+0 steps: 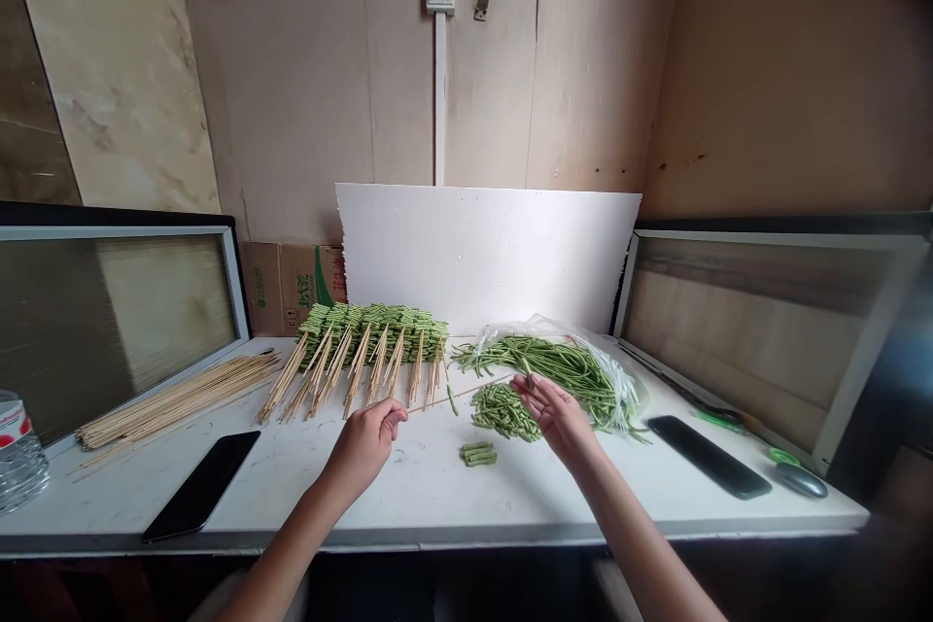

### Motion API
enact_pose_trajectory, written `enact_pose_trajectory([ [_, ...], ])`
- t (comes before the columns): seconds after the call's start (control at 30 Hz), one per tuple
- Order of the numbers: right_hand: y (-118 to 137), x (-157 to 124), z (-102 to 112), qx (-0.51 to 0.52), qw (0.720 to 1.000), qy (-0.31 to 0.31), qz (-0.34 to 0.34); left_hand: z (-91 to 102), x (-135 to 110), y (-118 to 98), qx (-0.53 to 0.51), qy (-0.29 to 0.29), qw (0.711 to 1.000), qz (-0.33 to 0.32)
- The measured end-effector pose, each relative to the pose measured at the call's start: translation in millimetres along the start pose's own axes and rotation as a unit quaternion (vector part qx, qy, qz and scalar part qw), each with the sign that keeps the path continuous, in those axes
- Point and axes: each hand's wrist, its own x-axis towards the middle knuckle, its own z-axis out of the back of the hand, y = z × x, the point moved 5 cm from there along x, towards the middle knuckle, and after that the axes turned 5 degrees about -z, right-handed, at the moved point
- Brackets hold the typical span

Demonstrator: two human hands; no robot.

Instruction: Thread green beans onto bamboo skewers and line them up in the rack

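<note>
My left hand is closed in a pinch on the blunt end of a thin bamboo skewer, which points right and slightly up. One cut piece of green bean is threaded crosswise on the skewer. My right hand, fingers pinched together, holds another short bean piece close to the skewer's far tip. Below and between the hands lies a small row of cut bean pieces. A heap of cut beans sits just behind, partly covered by my right hand.
Stacked bean skewers stand at the back, sticks forward. Loose bamboo skewers lie left. Long beans spill from a clear plastic bag. Two dark phone-like slabs, a mouse and a bottle flank the table.
</note>
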Motion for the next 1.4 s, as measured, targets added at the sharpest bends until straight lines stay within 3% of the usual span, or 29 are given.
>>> enact_pose_trajectory([
  [0.27,-5.2,-9.4,-18.8,0.024,1.000,0.016,-0.010,-2.8,-3.5,-4.8,-0.005,0.011,1.000,-0.004],
  [0.83,-9.2,-7.4,-15.4,0.019,1.000,-0.010,0.009,-2.9,-2.6,-2.9,0.007,0.018,1.000,-0.006],
  [1.4,-0.3,-15.2,-20.2,-0.051,0.997,-0.038,0.050,2.0,-3.2,-1.9,0.040,0.015,0.999,-0.006],
])
